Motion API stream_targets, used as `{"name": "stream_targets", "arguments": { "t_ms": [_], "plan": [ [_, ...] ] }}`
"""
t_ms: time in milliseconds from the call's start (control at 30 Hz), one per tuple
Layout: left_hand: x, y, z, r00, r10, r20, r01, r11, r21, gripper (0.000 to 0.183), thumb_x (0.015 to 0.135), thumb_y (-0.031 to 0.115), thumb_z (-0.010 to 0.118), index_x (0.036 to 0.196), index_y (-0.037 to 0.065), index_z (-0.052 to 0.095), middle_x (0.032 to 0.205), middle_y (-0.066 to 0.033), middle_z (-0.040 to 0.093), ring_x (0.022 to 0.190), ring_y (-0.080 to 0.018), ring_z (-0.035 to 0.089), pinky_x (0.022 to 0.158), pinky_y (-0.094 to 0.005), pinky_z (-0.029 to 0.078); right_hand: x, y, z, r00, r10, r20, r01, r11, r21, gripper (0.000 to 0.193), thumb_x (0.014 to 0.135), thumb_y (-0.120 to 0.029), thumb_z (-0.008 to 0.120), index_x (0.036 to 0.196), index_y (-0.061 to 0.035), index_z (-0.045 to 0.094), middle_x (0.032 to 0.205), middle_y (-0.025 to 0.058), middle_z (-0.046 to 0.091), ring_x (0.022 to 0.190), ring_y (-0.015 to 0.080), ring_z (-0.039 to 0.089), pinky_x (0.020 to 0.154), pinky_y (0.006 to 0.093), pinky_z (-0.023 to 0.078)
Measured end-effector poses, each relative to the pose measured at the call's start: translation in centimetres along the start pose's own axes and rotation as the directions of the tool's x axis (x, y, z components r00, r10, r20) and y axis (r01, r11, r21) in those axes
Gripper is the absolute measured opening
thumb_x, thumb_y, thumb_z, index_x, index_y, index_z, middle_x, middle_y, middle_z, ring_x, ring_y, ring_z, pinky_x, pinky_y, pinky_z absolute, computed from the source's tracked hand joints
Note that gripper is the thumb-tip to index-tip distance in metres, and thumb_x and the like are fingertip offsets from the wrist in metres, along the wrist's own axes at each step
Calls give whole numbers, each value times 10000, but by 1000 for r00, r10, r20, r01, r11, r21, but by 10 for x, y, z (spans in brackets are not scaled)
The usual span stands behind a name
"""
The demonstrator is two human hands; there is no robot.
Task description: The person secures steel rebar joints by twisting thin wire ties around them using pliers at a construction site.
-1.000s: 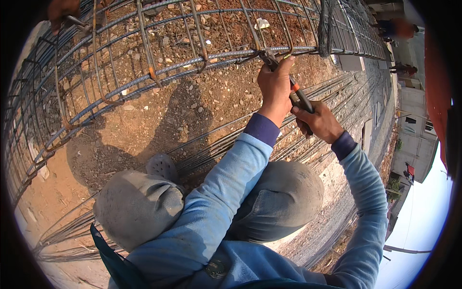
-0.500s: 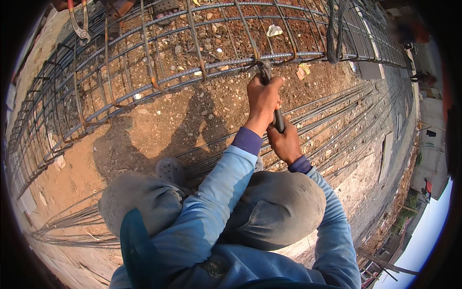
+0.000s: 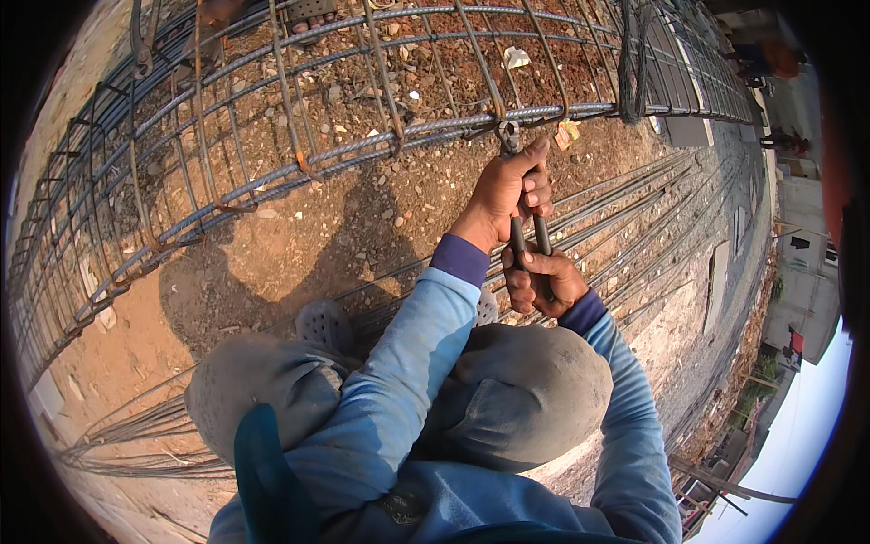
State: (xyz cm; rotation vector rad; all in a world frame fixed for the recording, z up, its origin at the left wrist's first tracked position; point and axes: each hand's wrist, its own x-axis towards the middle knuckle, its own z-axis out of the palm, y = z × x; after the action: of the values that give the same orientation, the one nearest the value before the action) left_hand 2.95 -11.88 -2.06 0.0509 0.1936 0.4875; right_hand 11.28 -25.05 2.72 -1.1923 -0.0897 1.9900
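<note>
A pair of pincers [image 3: 509, 136] is held out in front of me, its metal head close against the lower long bar of the rebar cage [image 3: 426, 127]. My left hand [image 3: 509, 195] is closed round the upper handles, just below the head. My right hand [image 3: 548, 283] is closed on the lower ends of the two dark handles, which show slightly apart. Whether the jaws bite on tie wire is too small to tell.
Loose rebar rods [image 3: 625, 204] lie on the ground to the right. A bundle of dark wire [image 3: 632, 68] hangs over the cage. Other pincers [image 3: 142, 59] show at the upper left, beside another person. My knees [image 3: 521, 394] are bent below my arms.
The pincers have turned, so their head faces me and both handles show apart. My right hand has moved slightly down and opened its grip round the handles. The other pincers shifted left.
</note>
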Motion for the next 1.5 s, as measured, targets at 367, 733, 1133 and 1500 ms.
{"name": "stream_targets", "arguments": {
  "t_ms": [367, 733, 1133, 1500],
  "plan": [
    [3, 1, -3, 998, 50, 34, -52, 996, 73, 410, 863, 396, 676, 645, 153, 428, 506, 70, 309, 407, -71, 332, 415, -264, 344, 10, -8, 8, 978, 153, -143, -159, 987, -30, 212, 892, -207, 650, 847, -89, 479, 576, -26, 359, 417, 89, 306, 373, 253, 281],
    [3, -22, 27, 762, 648, 17, -176, 182, 967, 231, 987, 244, 471, 976, 19, 521, 726, -89, 574, 612, -183, 632, 499, -327, 486, 37, 2, -51, 884, -468, 14, 421, 782, -460, 260, 935, -252, 552, 912, 7, 545, 675, 57, 546, 545, 140, 523, 508, 277, 437],
    [-13, -21, 46, 671, 718, 183, 48, -288, 956, 164, 949, 158, 473, 909, 12, 537, 604, -191, 571, 586, -381, 603, 523, -450, 446, 37, 14, -142, 847, -362, -389, 17, 751, -661, 322, 948, -297, 556, 977, 23, 586, 681, 39, 597, 660, 183, 586, 615, 358, 485],
    [8, -30, 56, 708, 671, 220, -433, 167, 886, 284, 1011, 225, 398, 1022, -2, 568, 908, -113, 677, 852, -183, 688, 738, -282, 526, -13, -87, -23, 799, -601, -23, 522, 713, -467, 455, 991, -340, 474, 1270, 14, 532, 1074, 121, 624, 935, 171, 614, 826, 291, 491]
  ]
}}
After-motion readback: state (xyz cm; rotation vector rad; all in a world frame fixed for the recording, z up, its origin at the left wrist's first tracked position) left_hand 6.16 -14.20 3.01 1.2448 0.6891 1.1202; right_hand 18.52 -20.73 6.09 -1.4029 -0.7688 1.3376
